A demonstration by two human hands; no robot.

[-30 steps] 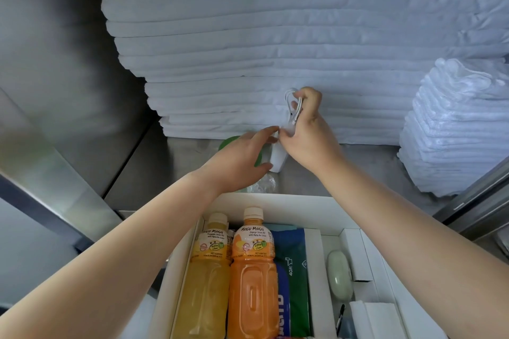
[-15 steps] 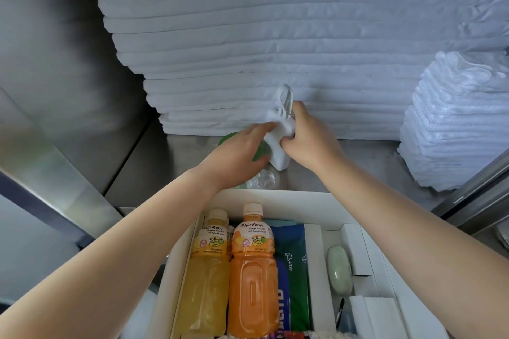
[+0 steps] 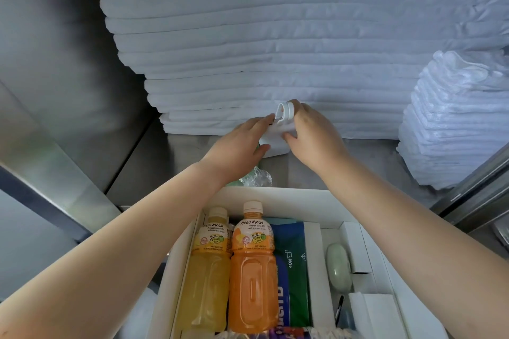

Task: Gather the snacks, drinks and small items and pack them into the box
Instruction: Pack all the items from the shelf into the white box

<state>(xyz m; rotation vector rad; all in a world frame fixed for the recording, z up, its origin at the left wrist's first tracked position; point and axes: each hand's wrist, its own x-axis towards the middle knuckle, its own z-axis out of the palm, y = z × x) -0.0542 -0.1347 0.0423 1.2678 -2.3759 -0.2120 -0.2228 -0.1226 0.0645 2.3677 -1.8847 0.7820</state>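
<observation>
A small white pouch (image 3: 275,143) with a white clip (image 3: 283,110) on its top is held above the steel shelf, in front of the towel stack. My right hand (image 3: 311,135) grips it from the right, fingers around the clip. My left hand (image 3: 237,146) pinches its left edge between thumb and fingers. Below lies the open white box (image 3: 275,197). It holds a yellow juice bottle (image 3: 210,278), an orange juice bottle (image 3: 252,281), a green and blue packet (image 3: 293,264), a pale green oval item (image 3: 339,270) and a pen (image 3: 339,308).
A tall stack of folded white towels (image 3: 275,49) fills the back of the steel shelf (image 3: 371,162). A smaller towel pile (image 3: 451,124) stands at the right. Crinkled clear plastic over something green (image 3: 256,177) lies under my left wrist. A steel wall (image 3: 55,63) rises at left.
My left hand has moved up from below the pouch and closed on its left edge. The pouch now sits tucked between both hands instead of hanging from my right hand.
</observation>
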